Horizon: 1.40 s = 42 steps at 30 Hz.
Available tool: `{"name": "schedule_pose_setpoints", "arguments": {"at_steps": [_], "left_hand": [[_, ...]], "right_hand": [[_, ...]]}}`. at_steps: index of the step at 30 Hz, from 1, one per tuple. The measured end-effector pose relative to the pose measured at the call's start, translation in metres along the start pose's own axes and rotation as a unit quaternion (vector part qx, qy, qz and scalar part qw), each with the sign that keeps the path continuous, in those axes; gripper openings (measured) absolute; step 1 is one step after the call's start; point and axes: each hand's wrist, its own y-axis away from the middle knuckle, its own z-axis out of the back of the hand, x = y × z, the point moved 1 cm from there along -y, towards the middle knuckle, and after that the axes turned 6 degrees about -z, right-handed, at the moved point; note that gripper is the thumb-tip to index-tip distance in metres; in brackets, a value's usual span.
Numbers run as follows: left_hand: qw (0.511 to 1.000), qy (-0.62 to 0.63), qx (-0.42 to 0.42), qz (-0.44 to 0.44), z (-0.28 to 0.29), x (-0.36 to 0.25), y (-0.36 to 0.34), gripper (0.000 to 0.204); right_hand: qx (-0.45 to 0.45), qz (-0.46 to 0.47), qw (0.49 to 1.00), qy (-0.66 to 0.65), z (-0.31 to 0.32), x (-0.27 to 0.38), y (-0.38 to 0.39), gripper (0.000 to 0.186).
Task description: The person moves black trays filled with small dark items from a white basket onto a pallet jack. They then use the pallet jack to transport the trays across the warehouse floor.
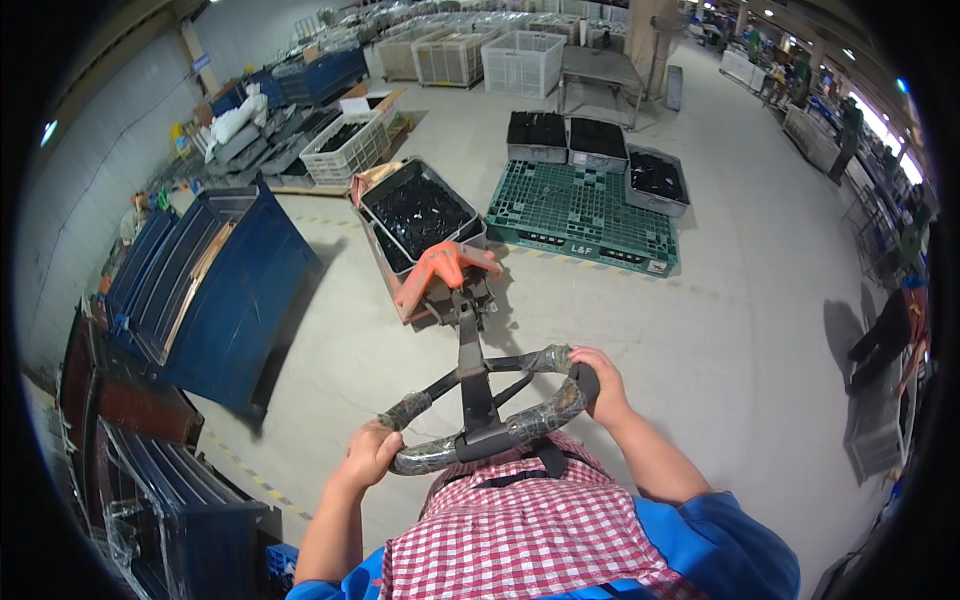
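Both my hands grip the taped loop handle (540, 425) of an orange pallet jack (440, 268). My left hand (372, 452) is wrapped round the handle's left end, and my right hand (600, 378) round its right end. The handle's dark shaft (472, 350) runs forward to the jack's orange body. On the forks sits a grey crate (480, 232) filled with small black pieces; a second crate edge seems to show beneath it. What the load rests on is mostly hidden.
Ahead to the right lies a green plastic pallet (565, 205) bearing three grey crates of black parts. Blue metal bins (235, 310) stand close on the left. Farther off are a white crate (345, 155), large white bins (523, 65) and a metal table (600, 68). A person (880, 330) is at the right edge.
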Motion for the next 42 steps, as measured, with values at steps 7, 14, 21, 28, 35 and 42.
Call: {"name": "schedule_pose_setpoints", "arguments": {"at_steps": [7, 14, 21, 28, 35, 42], "left_hand": [[0.999, -0.033, 0.007, 0.018, -0.017, 0.024, 0.041, 0.052], [0.996, -0.027, 0.046, -0.074, 0.004, 0.036, 0.077, 0.046], [0.994, -0.013, 0.06, -0.089, 0.028, 0.034, 0.118, 0.047], [0.994, 0.031, 0.071, -0.073, 0.079, 0.006, 0.104, 0.058], [0.994, 0.072, -0.006, -0.076, 0.112, -0.017, 0.098, 0.067], [0.974, 0.101, -0.193, -0.068, 0.129, -0.058, 0.057, 0.074]], "right_hand": [[-0.022, 0.005, 0.998, 0.061, -0.021, 0.012, 0.062, 0.041], [-0.043, -0.042, 0.995, 0.084, -0.051, 0.047, 0.109, 0.034], [-0.07, -0.047, 0.993, 0.081, -0.066, 0.095, 0.148, 0.035], [-0.095, -0.073, 0.989, 0.091, -0.06, 0.138, 0.13, 0.033], [-0.158, -0.034, 0.987, 0.002, -0.06, 0.155, 0.098, 0.037], [-0.272, 0.011, 0.935, -0.225, -0.056, 0.123, 0.014, 0.026]]}}
